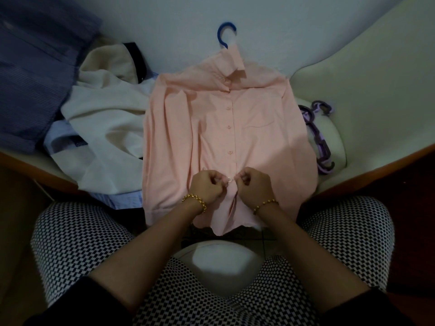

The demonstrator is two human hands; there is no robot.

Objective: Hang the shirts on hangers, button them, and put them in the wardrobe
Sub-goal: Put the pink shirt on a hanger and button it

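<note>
The left grip (207, 187) is curled, fingertips pinching the left edge of the front opening of the pink shirt (259, 142). The right grip (253, 184) is curled the same way and pinches the opposite edge. Between the two sets of fingertips sits a small pale button (228, 183), low on the shirt front.

The shirt lies flat, front up, on the bed (364, 78), collar away from the person and hem hanging over the near edge. The buttons above the grips are in line down the closed front, while the front gapes a little below them. The hook of a blue hanger (224, 36) pokes out past the collar.

Just right of the shirt lies a heap of purple hangers (317, 137). To the left, a cream garment (106, 118) touches the shirt's side and lies over a light blue shirt (58, 135). Further left is dark blue striped cloth (30, 67).

A gold bracelet circles the left wrist (195, 201) and another the right (264, 204). Checked trousers (82, 236) cover the person's knees below the bed's wooden frame (376, 170).
</note>
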